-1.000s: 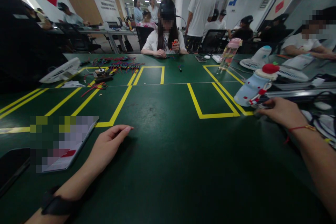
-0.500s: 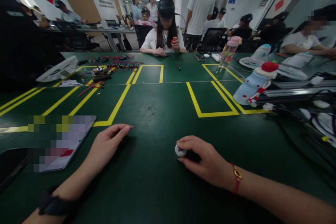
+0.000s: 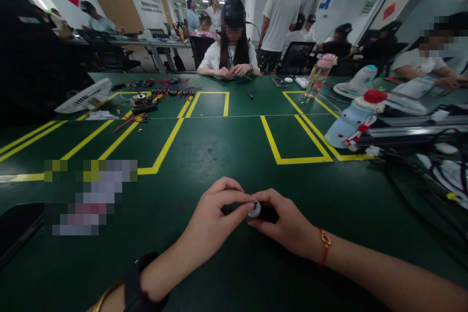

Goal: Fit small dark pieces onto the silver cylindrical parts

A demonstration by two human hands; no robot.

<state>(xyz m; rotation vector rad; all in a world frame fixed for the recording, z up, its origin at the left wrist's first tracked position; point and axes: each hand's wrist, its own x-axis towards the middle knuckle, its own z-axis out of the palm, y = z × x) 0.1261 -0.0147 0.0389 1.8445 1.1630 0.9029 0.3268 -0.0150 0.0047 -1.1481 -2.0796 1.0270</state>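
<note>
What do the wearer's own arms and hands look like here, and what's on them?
Both hands, left and right, are ungloved, and no sleeve shows on the visible forearms. The left wrist wears a wide black band, with a thin gold-coloured bangle farther up the arm. The right wrist has a red cord bracelet with a gold-coloured, ring-shaped charm.

Small round part [image 3: 255,210]: pale grey, smooth, metallic-looking, softly shiny. Bench [image 3: 226,278] beneath part: dark green, smooth, satin sheen; scuffed patch [image 3: 210,154] beyond part. Yellow tape [image 3: 305,161] beyond part: flat, smooth. Bracelet [image 3: 324,243] right of part: red cord [image 3: 322,256], polished gold-coloured metal link [image 3: 325,239]. Wristband [image 3: 141,285] left of part: black, matt. Blue bottle [image 3: 341,124] beyond part: smooth, faintly glossy. Rails [image 3: 420,131] farther right of part: bright, reflective metal. Fan [image 3: 84,97] far left of part: white, plastic-looking.
</note>
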